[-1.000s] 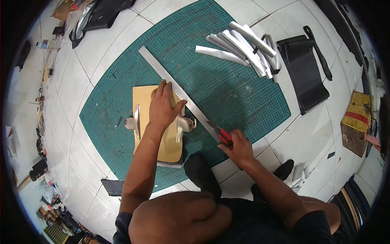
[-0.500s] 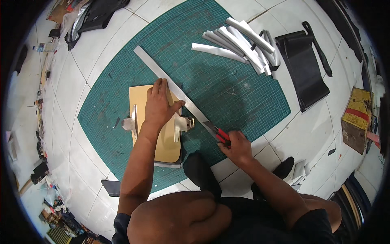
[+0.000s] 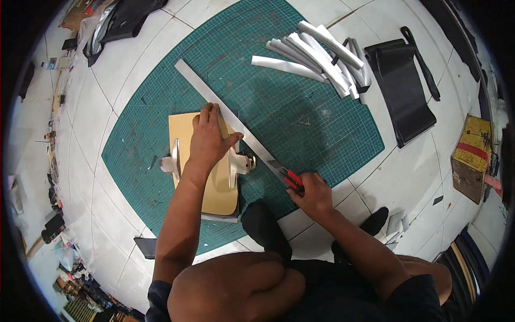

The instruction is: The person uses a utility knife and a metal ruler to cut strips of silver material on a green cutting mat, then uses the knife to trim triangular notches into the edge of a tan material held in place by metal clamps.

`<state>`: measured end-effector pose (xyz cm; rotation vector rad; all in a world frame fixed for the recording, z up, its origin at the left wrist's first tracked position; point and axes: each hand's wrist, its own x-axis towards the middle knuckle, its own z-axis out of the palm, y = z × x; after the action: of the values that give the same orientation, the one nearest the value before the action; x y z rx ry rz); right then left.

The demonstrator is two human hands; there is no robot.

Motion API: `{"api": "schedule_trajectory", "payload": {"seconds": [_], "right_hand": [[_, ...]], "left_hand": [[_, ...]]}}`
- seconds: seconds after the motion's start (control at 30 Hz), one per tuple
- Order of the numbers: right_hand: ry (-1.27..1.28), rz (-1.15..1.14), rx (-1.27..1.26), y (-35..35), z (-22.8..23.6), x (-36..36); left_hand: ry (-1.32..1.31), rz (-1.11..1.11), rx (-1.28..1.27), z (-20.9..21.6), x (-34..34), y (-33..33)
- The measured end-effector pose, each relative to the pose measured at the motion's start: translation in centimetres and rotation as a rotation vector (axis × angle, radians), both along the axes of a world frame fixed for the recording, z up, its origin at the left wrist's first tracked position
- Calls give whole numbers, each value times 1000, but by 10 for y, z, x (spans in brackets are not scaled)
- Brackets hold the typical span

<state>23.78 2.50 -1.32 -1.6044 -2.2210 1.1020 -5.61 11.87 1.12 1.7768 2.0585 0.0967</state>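
Observation:
A tan board (image 3: 214, 188) with rounded near corners lies over dark sheets, held by two silver bulldog clips (image 3: 234, 163) at its left and right sides. My left hand (image 3: 208, 134) rests flat on the board's far part, fingers stretched out, thumb spread toward the long metal ruler (image 3: 201, 86). That ruler runs slantwise past the board's far right corner. My right hand (image 3: 314, 194) is closed around a red utility knife (image 3: 293, 178), its dark blade over the ruler's near end. Whether these fingers also pinch the ruler is hidden.
Underneath lies a green cutting mat (image 3: 161, 91) on white floor tiles. White and grey strips (image 3: 316, 56) are heaped at its far right. Beside them sit folded black material (image 3: 399, 91) and a worn yellow-and-brown block (image 3: 471, 158). My black-covered foot (image 3: 264, 225) touches the mat's near edge.
Both hands, the ruler and the knife hold nearly the same places. The view has shifted only slightly.

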Motion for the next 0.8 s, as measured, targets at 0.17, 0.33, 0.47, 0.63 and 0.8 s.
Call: {"api": "schedule_trajectory", "payload": {"seconds": [0.17, 0.33, 0.47, 0.63, 0.8], "right_hand": [[-50, 16, -51, 6, 8, -2], [37, 14, 2, 5, 5, 1], [24, 22, -27, 3, -5, 3], [42, 15, 51, 5, 2, 0], [69, -3, 127, 0, -7, 3]], "left_hand": [[-8, 6, 34, -1, -1, 0], [-27, 13, 28, 0, 0, 0], [-6, -6, 40, -1, -2, -1], [-4, -8, 59, -3, -3, -2], [22, -20, 74, -6, -2, -2]]}}
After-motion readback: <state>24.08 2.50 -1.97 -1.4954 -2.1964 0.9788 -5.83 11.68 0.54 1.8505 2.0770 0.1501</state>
